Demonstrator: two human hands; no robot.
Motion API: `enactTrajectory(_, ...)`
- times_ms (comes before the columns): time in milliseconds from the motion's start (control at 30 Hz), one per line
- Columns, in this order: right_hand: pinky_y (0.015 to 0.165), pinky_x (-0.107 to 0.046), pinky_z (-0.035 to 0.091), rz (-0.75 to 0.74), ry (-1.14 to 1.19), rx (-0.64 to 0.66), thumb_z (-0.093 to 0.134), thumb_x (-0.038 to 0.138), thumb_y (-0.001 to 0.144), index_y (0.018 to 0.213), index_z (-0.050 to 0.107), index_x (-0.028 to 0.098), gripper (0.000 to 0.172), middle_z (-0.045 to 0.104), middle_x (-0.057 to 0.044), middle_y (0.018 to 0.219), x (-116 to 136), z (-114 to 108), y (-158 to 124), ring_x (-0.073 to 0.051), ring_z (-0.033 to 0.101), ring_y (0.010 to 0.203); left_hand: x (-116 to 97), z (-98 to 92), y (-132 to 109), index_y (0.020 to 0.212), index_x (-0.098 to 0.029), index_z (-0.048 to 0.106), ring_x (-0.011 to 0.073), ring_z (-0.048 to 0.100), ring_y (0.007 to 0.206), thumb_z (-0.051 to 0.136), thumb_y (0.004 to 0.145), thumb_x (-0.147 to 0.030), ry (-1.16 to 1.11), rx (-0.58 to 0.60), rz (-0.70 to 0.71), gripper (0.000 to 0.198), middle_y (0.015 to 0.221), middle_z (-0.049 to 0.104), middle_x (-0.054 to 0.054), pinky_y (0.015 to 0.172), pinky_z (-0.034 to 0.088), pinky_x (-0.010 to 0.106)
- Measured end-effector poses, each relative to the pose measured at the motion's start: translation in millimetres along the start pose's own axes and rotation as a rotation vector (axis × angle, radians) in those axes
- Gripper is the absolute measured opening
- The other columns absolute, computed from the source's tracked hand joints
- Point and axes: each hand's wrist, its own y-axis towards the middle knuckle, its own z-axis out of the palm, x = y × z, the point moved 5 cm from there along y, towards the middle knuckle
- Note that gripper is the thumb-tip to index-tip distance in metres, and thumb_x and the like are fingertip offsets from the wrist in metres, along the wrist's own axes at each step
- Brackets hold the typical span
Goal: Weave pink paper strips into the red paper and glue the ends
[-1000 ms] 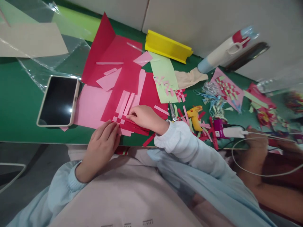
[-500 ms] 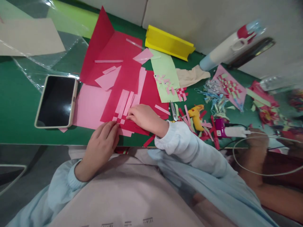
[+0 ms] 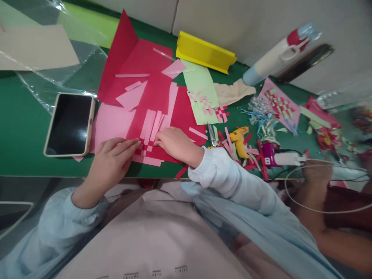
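Several pink paper strips (image 3: 149, 124); left hand (image 3: 112, 159) outstretched at their left, right hand (image 3: 176, 142) curled opposite, underside hidden, grip unclear.

Dim light, clear plastic (image 3: 77, 75) glinting — right edge blurred

"What's hidden along the worktop's (image 3: 26, 116) near edge?"

"The left hand (image 3: 112, 159) covers part of the weave (image 3: 149, 148), and the right hand (image 3: 177, 143) hides its own fingertips — I can't tell what, if anything, they grip."

"And the scissors (image 3: 212, 135)?"

"Handles mostly hidden by the right sleeve (image 3: 232, 178)."

"Far left corner?"

"Out of the picture — its edge cuts the clear bag (image 3: 87, 66) too."

"Right end?"

"A blurred jumble (image 3: 362, 118), too smeared to sort out. Another person's hand (image 3: 318, 171), by the near edge, is blurred as well."

"The shirt print (image 3: 157, 272)?"

"Too small to read, and partly cut off."
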Motion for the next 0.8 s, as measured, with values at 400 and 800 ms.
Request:
enactTrajectory(400,0.078,-0.031,0.042,0.020,0.007,0.016,0.053,0.027,0.100,0.093,0.072,0.012,0.026,0.073,-0.012,0.096,5,-5,-2,-0.020,0.065,0.088,10,3.7,15,0.123,-0.029,0.069,0.0291,0.058,0.112,0.046,0.097,-0.026,-0.128,0.056,-0.038,0.034,0.123,0.072,0.005,0.095,0.047,0.049)
enactTrajectory(800,0.077,-0.033,0.040,-0.009,-0.046,-0.042,0.062,0.035,0.095,0.096,0.070,0.009,0.027,0.070,-0.012,0.091,2,-5,-8,-0.022,0.061,0.084,11,7.2,16,0.119,-0.027,0.071,0.0306,0.058,0.110,0.050,0.097,-0.033,-0.095,0.094,-0.013,0.031,0.122,0.072,0.004,0.093,0.046,0.049)
